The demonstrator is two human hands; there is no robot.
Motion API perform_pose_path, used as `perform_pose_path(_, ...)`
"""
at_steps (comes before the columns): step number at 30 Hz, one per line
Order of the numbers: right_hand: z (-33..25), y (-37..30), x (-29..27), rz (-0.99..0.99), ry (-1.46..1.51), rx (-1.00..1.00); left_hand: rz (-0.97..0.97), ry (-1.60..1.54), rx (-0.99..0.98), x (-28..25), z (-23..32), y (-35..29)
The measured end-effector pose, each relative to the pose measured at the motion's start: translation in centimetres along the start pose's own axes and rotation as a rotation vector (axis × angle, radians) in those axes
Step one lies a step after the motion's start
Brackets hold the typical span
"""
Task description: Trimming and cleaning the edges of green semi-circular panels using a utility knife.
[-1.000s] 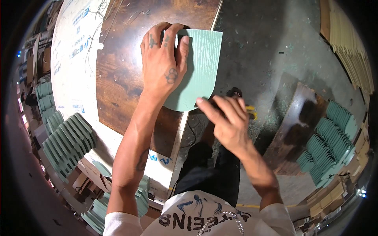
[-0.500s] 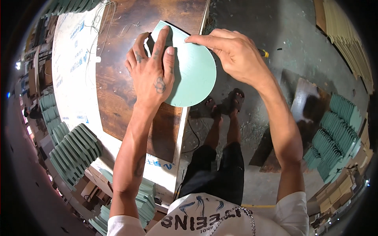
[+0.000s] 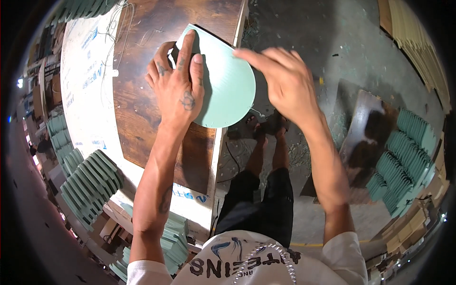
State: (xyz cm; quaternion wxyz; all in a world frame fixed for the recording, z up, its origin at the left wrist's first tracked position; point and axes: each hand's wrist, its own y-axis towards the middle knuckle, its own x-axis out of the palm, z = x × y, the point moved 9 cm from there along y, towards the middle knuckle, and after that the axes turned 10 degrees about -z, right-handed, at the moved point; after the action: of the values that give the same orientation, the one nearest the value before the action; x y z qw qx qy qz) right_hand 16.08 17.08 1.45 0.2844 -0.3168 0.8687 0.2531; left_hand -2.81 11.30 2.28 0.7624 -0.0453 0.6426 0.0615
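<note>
A pale green panel (image 3: 228, 90) with a rounded near end and a straight, dark upper-right edge lies partly over the table's right edge. My left hand (image 3: 178, 88) steadies it, with index finger and thumb along its top and the other fingers bent at its left side. Beside the panel's upper-right edge is my right hand (image 3: 285, 78), its index finger stretched toward the rim and the rest closed. A tool's yellow end (image 3: 321, 81) shows behind that hand; its kind is hidden. A thin pale sliver (image 3: 257, 112) hangs by the panel's lower-right rim.
Under the panel is a brown wood-grain board (image 3: 142, 95) on a white tabletop (image 3: 85, 61). Stacks of green pieces (image 3: 90, 190) stand at the left, and more green stacks (image 3: 403, 161) at the right. Scraps litter the grey floor (image 3: 304, 156). Tan sheets (image 3: 418, 52) lean far right.
My right hand has moved slightly down and right along the panel's edge, the yellow end moving with it. A thin sliver now shows at the lower-right rim. The left hand keeps its place on the panel.
</note>
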Motion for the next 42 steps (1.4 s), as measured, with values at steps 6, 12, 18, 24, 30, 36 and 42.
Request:
perform_pose_path(6,-3.4,-3.4,1.1,-0.058,-0.139,0.011,-0.004,0.0,-0.066,-0.1,-0.8,-0.2)
perform_pose_path(12,-6.1,-9.6,2.5,-0.053,0.134,-0.008,0.013,-0.005,-0.115,-0.2,-0.5,-0.1)
perform_pose_path(18,-1.8,-4.1,-0.9,0.271,0.156,0.186,0.06,0.01,-0.214,-0.4,-0.9,-1.2)
perform_pose_path(24,-8.8,-9.8,4.9,-0.176,-0.067,-0.062,0.119,0.01,-0.171,-0.3,-0.8,-1.1)
perform_pose_path(30,-4.2,-4.2,-2.5,0.004,0.049,0.117,0.044,-0.2,0.257,-1.4,1.0,0.3)
perform_pose_path(36,-1.1,6.1,-0.7,-0.246,-0.329,-0.256,0.141,-0.17,0.149,-1.1,-0.4,0.1)
perform_pose_path(42,-1.2,7.7,0.3,-0.288,-0.412,-0.321,0.132,-0.174,0.137,-1.0,-0.7,0.1)
